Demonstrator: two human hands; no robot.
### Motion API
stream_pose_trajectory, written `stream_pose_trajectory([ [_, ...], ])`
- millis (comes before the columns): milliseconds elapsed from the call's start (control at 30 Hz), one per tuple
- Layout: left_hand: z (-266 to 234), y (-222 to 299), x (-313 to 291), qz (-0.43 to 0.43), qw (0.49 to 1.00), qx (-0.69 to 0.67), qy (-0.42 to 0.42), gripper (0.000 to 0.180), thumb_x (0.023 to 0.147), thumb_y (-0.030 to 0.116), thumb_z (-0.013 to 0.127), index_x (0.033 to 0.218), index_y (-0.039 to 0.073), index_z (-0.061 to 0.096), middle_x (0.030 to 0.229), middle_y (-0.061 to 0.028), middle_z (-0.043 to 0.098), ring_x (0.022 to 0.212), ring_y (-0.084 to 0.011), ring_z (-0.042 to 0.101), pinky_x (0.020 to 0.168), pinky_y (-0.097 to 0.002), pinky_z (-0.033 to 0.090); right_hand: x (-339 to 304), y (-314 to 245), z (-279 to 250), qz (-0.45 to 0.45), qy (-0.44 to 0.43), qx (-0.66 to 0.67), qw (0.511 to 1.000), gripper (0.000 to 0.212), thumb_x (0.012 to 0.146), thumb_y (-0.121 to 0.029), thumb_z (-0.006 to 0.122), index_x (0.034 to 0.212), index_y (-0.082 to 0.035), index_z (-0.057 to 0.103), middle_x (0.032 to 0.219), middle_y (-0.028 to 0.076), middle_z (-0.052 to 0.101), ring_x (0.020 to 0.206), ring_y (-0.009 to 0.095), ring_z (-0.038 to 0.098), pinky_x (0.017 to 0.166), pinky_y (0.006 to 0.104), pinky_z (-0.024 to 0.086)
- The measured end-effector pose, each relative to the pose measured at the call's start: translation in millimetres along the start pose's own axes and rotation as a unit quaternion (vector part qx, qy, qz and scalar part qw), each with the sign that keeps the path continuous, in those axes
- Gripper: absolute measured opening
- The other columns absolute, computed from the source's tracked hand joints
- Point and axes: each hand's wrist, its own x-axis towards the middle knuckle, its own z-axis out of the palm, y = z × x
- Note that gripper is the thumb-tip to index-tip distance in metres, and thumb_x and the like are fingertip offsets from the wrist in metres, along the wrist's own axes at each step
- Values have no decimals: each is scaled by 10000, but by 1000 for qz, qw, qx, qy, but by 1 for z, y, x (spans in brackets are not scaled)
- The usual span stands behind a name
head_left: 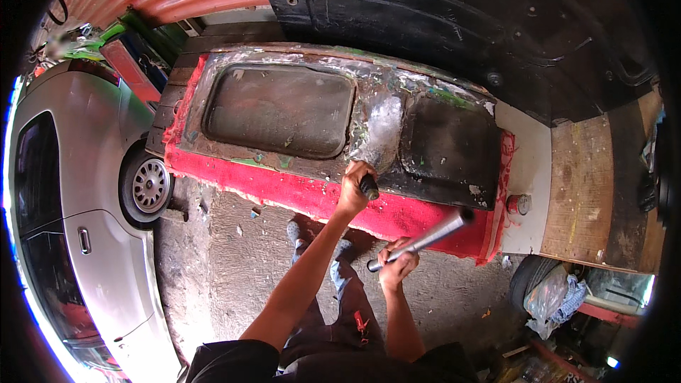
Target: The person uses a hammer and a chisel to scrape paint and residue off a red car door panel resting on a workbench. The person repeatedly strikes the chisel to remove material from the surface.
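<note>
A vehicle panel with two dark recessed fields lies flat in front of me. Its paint is scraped to bare metal, with patches of green and white. My left hand is wrapped around a dark chisel-like tool at the panel's near edge. The tool's thick butt end points toward me; its working end is hidden by the hand. My right hand, lower and to the right, grips a silver metal pipe. The pipe slants up to the right, its far end over the red cloth and apart from the tool.
The cloth lies beneath the panel on a wooden bench. A small can stands right of it. A large black panel rises behind. To the left is a silver car; at lower right are a tyre and plastic bags.
</note>
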Motion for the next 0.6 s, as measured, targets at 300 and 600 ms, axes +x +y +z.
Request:
stream_pose_trajectory([
  [300,-7,-5,2,36,999,0,-11,227,599,-31,657,779,67,559,795,-69,599,807,-278,563,748,-368,430,15,53,-35,106,83,-149,980,407,987,-444,507,816,-77,473,554,-12,430,433,70,436,365,225,350],
  [600,-1,4,2,29,999,31,-9,210,622,-12,664,804,61,589,819,-81,595,826,-323,552,772,-401,428,-6,59,-24,2,-6,-117,993,382,964,-422,552,827,-71,490,620,36,472,438,117,438,387,268,352],
])
